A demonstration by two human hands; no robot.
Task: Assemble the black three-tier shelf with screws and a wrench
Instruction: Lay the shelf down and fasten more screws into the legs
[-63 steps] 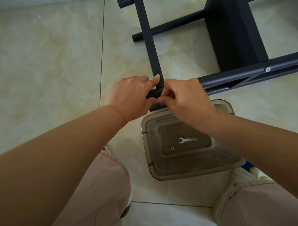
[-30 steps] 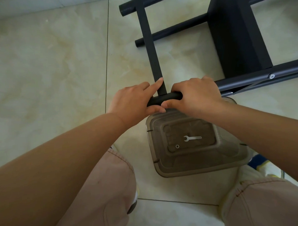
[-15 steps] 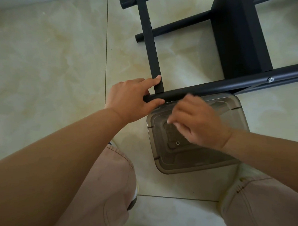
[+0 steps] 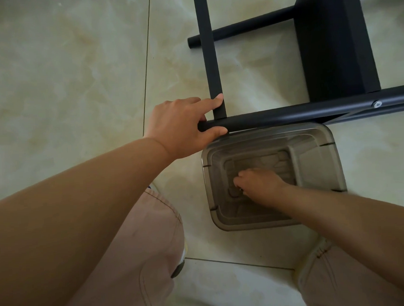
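The black shelf frame lies on its side on the tiled floor. My left hand (image 4: 184, 123) grips the near end of a black round tube (image 4: 286, 116), its index finger stretched along the flat black crossbar (image 4: 210, 56) that meets the tube there. A silver screw head (image 4: 377, 104) sits in the tube farther right. My right hand (image 4: 259, 184) is down inside the clear grey plastic bin (image 4: 329, 162), fingertips pinching a small metal screw at the bottom. The wrench is hidden under that hand. A black shelf panel (image 4: 334, 43) stands behind the tube.
A second black tube (image 4: 238, 30) lies farther back across the crossbar. My knees in pink trousers (image 4: 140, 258) flank the bin at the bottom of the view. Pale tiled floor stretches to the left.
My right hand let go of the tube end and dropped into the bin, down to the screw at its bottom. My left hand stays gripping the tube end.
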